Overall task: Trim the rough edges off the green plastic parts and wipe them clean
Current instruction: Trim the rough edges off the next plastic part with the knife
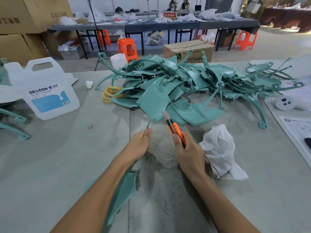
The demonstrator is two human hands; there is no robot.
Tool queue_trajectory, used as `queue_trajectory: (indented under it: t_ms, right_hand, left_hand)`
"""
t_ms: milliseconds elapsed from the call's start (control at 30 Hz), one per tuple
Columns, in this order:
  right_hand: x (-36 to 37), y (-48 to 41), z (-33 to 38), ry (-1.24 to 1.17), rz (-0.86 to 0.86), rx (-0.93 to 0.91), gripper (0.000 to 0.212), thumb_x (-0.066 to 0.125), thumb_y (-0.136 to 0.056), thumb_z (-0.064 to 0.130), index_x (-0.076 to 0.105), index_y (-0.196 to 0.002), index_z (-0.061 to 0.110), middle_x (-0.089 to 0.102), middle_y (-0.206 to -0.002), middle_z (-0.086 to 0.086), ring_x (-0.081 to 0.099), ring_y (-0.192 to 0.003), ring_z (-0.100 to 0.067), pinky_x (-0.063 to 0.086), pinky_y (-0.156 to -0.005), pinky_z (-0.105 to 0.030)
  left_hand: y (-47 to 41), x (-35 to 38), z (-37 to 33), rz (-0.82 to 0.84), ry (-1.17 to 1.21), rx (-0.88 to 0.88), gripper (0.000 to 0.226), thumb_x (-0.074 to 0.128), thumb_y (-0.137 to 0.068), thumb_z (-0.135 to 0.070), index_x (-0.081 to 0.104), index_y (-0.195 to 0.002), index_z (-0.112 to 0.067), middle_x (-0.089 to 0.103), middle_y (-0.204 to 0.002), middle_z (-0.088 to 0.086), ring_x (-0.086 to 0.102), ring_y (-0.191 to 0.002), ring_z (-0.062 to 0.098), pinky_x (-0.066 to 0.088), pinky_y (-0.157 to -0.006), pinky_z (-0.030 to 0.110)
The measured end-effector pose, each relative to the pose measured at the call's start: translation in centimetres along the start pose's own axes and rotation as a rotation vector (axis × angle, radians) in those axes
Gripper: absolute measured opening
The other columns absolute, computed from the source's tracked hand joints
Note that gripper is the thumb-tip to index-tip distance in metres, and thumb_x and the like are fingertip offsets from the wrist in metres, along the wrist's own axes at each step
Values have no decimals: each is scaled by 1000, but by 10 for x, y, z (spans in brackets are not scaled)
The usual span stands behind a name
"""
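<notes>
The left hand [139, 143] pinches the lower end of a thin green strip [148, 125] between thumb and fingers. The strip runs up from the fingertips to the lower corner of a flat green panel [153, 101]. This panel lies on the near edge of a big pile of green parts [193, 76] in the middle of the grey surface [67, 157].

The right hand [188, 152] is closed around the handle of an orange utility knife [175, 130]. Its blade is out and points away from the person, with the tip over the panel's lower edge, just right of the strip.

Fine green shavings [159, 158] lie scattered on the surface between the two hands and wrists. Another curved green piece [124, 189] lies beside the left forearm, partly hidden by it.

A crumpled white cloth [218, 148] sits just to the right of the right hand. A white plastic jug [45, 91] with a blue label stands on the left, well apart from the hands. Yellow rings [111, 94] poke out at the pile's left edge.
</notes>
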State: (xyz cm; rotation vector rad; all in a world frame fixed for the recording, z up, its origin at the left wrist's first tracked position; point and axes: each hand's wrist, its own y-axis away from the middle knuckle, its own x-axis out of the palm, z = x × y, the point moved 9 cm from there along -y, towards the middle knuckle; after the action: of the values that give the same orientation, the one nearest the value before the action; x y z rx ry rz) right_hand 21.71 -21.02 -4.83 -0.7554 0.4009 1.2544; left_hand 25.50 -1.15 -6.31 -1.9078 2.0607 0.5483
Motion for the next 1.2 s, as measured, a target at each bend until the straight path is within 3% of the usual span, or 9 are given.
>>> queue_trajectory:
  t_ms: [167,267,367,500,600,800,1067,1200]
  right_hand:
    - [4,10,19,107,28,-192,27,37,-98,63,41,-98,36,48,-53,11,53,-50,-13,44,-52,-34]
    - [4,9,22,184,7,-193,27,37,-99,62,41,-100,35,48,-55,10,56,-53,-17,41,-51,-33]
    - [2,5,13,111,8,-100,32,35,-99,62,47,-101,32,57,-61,5,61,-58,-22,51,-57,-40]
    - [6,10,25,214,48,-182,31,36,-100,60,49,-105,33,58,-65,7,62,-62,-22,50,-58,-38]
    - [1,7,17,140,23,-91,33,37,-101,59,52,-105,29,59,-63,5,62,-60,-23,52,-60,-41]
    - [3,13,30,297,19,-189,38,34,-101,61,55,-108,30,60,-66,5,63,-62,-22,49,-58,-36]
    - [-3,6,16,83,-22,-80,34,39,-103,55,54,-103,24,59,-63,4,60,-57,-21,53,-60,-43]
    - [-6,5,12,20,-51,-46,28,41,-103,54,51,-101,28,57,-64,6,58,-59,-20,50,-59,-40]
  left_hand:
    - [-1,0,-1,65,2,-14,50,31,-101,-62,32,-72,-22,29,-54,-14,24,-48,8,22,-48,26]
    - [0,3,-3,95,-22,-7,53,30,-95,-69,35,-72,-21,30,-49,-15,25,-46,7,23,-50,27]
    - [-2,2,0,82,-76,-17,50,30,-101,-62,37,-71,-22,33,-49,-16,30,-52,9,26,-55,31]
    - [-3,3,2,92,-16,-25,48,32,-101,-61,36,-72,-23,31,-51,-15,27,-53,11,23,-52,29]
    - [-3,3,3,89,-17,-36,49,31,-101,-61,36,-72,-22,31,-53,-15,28,-54,11,25,-54,31]
    - [0,2,-3,70,-38,-22,50,30,-102,-61,36,-72,-21,31,-56,-11,27,-55,13,23,-55,32]
    - [2,3,-4,82,-49,59,57,26,-93,-74,38,-72,-22,36,-60,-12,35,-60,13,32,-63,34]
    - [7,1,-9,45,-166,101,65,23,-82,-88,49,-82,-29,52,-73,-13,50,-70,11,43,-68,33]
